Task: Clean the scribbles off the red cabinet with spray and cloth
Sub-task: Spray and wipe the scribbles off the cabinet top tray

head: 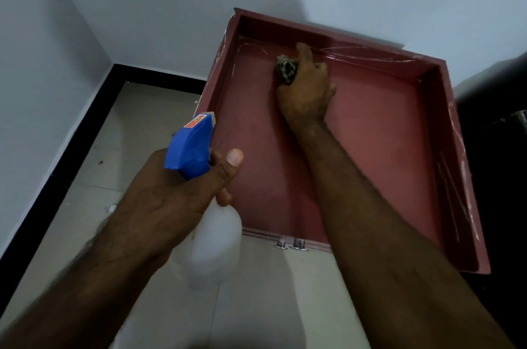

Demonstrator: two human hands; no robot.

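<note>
a person's right hand (305, 92) presses a bunched cloth (286, 70) into the red cabinet (370, 149) top's far edge; the left hand (176, 191) grips a spray bottle (211, 234) beside it. pale scribbles (453, 200) remain along the rims, so wiping looks unfinished.

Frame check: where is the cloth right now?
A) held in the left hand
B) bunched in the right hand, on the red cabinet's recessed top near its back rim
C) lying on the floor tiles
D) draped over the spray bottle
B: the right hand grips the bunched cloth against the red cabinet near its back rim, while the left hand holds only the spray bottle.
</note>
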